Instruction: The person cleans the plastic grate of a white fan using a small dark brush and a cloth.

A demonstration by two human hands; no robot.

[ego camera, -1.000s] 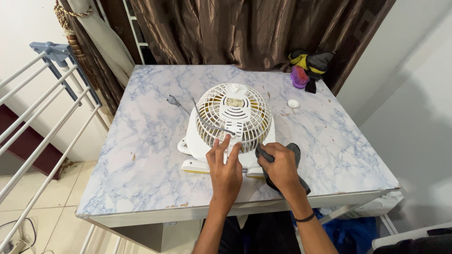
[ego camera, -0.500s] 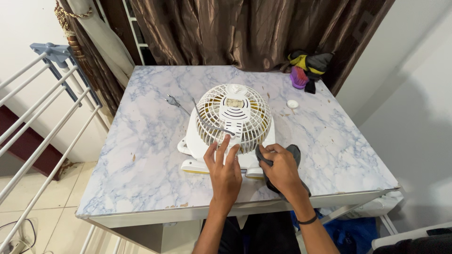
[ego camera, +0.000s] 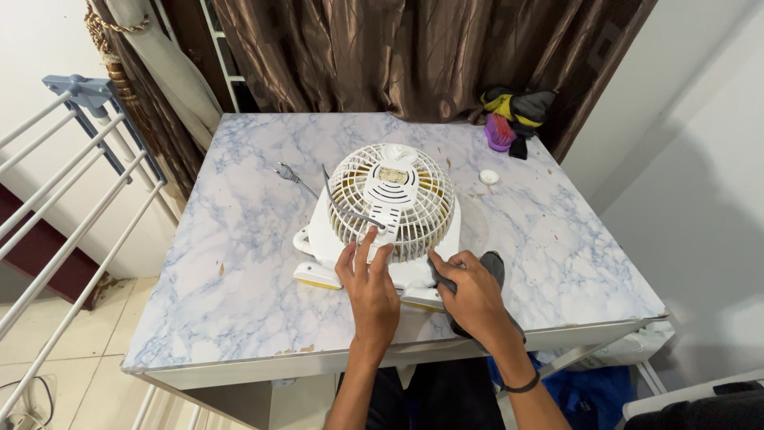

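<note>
Fan [ego camera: 390,211] is lying grille-up mid-table [ego camera: 239,263], just beyond both hands. Left hand [ego camera: 370,291] is resting flat, fingers spread, fingertips touching the grille's near edge, gripping nothing. Right hand [ego camera: 473,295] is clenching a dark cloth [ego camera: 493,263], pressing it against the fan's near right edge.

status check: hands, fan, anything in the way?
Left hand flat on fan grille, holding nothing. Right hand grips grey cloth at fan base. Fan face-down on table; cord lies across grille.
</note>
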